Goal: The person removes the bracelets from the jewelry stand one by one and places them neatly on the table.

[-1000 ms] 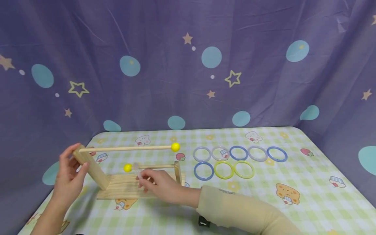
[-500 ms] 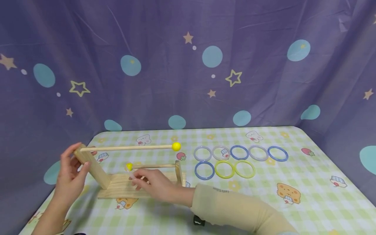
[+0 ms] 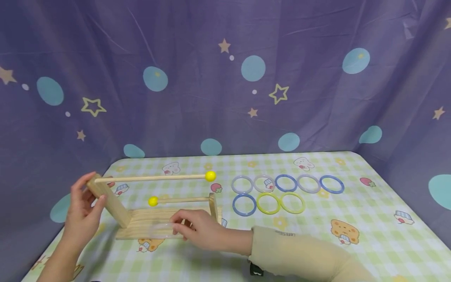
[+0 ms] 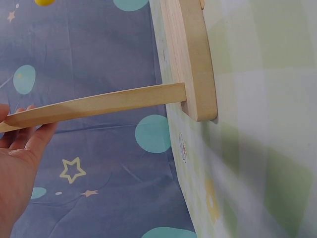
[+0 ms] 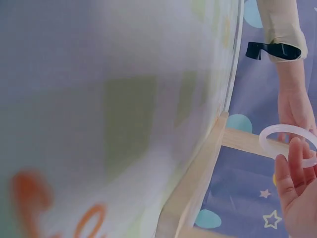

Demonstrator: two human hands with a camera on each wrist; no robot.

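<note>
A wooden stand has a flat base (image 3: 141, 222), a tall post (image 3: 114, 205) on the left and a shorter post (image 3: 213, 207) on the right. From the tall post runs a long rod tipped with a yellow ball (image 3: 210, 176). The lower rod (image 3: 184, 200) points left from the short post and ends in another yellow ball (image 3: 153, 201). My left hand (image 3: 82, 213) grips the tall post near its top. Between thumb and fingers, my right hand (image 3: 202, 229) pinches a pale translucent ring (image 5: 285, 128), apart from the lower rod and in front of it.
Right of the stand, rings lie in two rows: several pale and blue ones behind, such as a blue ring (image 3: 286, 191), and a blue and two yellow-green ones in front, such as a yellow-green ring (image 3: 258, 208). A patterned curtain (image 3: 225, 98) hangs behind the checked tablecloth (image 3: 370, 227).
The pale ring, first round the lower rod near its ball, has moved left over the ball, come off, and dropped toward me, lying flatter. The left hand keeps its hold on the post.
</note>
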